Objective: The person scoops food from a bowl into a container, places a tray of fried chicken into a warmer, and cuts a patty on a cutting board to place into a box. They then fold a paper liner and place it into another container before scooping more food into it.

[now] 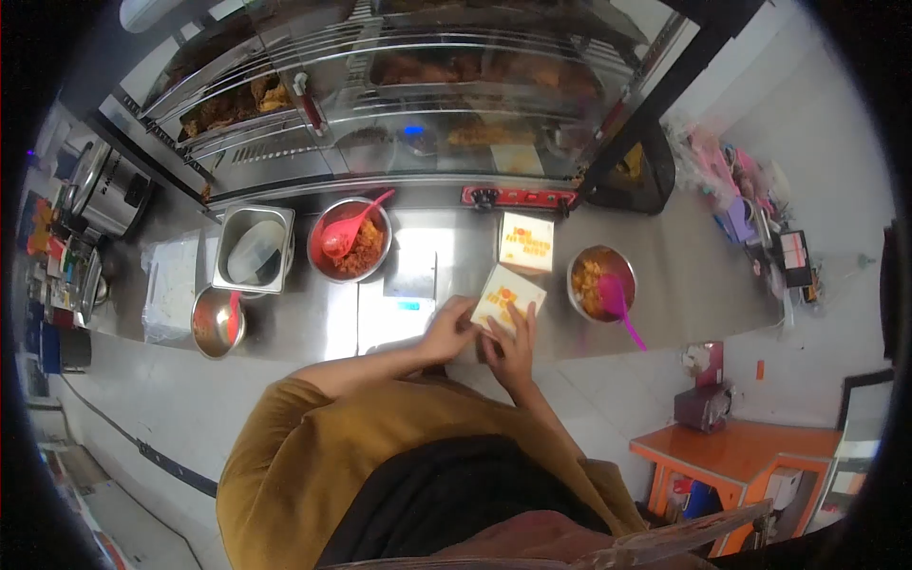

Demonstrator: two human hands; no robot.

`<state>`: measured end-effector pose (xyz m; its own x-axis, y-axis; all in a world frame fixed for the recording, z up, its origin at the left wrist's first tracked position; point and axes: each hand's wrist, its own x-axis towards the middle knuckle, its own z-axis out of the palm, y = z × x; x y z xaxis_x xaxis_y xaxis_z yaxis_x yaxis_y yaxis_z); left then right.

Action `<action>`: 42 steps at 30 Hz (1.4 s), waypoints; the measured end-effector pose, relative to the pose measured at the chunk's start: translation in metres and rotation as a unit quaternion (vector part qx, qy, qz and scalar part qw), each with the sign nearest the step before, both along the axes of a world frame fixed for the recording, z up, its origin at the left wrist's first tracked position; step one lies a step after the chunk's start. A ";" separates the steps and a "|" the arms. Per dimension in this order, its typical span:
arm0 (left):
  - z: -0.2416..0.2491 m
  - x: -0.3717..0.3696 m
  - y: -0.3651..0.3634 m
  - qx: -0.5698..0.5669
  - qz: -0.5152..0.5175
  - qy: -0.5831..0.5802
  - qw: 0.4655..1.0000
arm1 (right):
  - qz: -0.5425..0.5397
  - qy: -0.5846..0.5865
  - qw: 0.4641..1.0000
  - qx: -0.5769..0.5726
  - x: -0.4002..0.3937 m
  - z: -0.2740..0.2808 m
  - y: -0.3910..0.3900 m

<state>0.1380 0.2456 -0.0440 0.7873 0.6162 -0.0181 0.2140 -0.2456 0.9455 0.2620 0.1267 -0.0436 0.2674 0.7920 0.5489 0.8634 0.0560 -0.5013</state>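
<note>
At a steel counter in front of a glass-fronted food warmer, a person in a mustard-coloured top folds a small white-and-yellow printed carton with both hands. Well to the left of the left hand, a small round steel bowl holds a red utensil; above it stands a rectangular steel container. Nearer, up and to the left of that hand, a round bowl of reddish-orange food carries a pink spoon. The left hand is closed on the carton's left edge, fingers curled against it. The right hand presses on the carton from below, fingers spread flat over its face. Just above the hands, a second carton of the same print stands assembled on the counter. To the right of the right hand, a steel bowl of yellow-orange food holds a pink ladle.
</note>
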 end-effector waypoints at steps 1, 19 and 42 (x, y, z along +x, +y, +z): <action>0.007 0.006 0.004 0.009 0.005 -0.045 0.999 | -0.009 -0.021 1.000 0.005 0.007 0.007 0.007; -0.012 -0.321 -0.041 -0.253 0.167 0.042 0.952 | 0.077 0.241 0.967 -0.009 -0.070 0.024 0.114; -0.104 -0.904 -0.218 -0.418 0.626 -0.063 0.655 | 0.545 -0.072 0.553 -0.626 -0.780 -0.070 0.244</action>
